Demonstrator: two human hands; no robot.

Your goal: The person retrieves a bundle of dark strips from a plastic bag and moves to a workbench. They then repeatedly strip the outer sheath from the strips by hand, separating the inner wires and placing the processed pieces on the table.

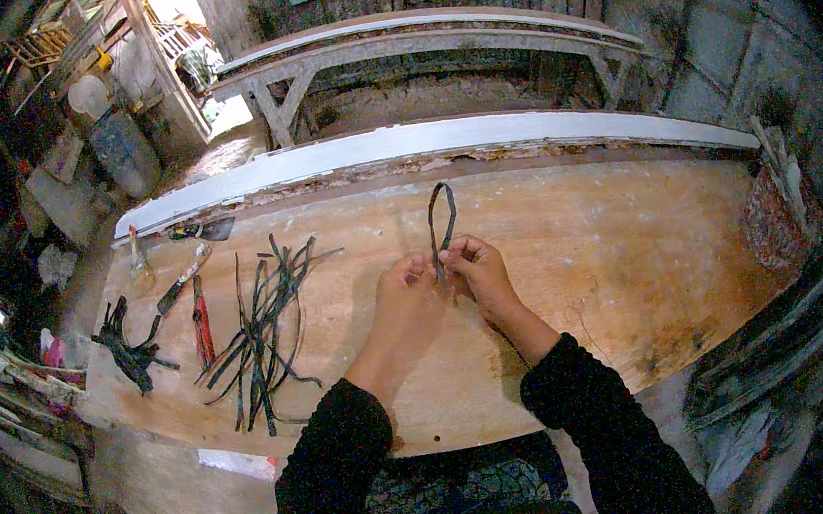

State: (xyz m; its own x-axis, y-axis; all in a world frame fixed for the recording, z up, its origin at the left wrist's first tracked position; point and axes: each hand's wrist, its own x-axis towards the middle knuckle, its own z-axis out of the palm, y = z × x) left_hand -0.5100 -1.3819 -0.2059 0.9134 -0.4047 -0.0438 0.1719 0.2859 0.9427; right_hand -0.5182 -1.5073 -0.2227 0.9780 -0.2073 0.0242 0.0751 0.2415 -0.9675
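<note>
One narrow black strip (432,217), looped upright, was pinched by left hand (410,299) and right hand (482,272) (close together); loose thin black strips (265,338) lay toward nine o'clock.

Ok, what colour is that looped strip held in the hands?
The looped strip is black, as the head view shows.

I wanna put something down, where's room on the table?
Mostly free: between the right hand and the mottled bundle; behind the left hand, toward the white board. Crowded: the left, with black strips and a red tool.
</note>
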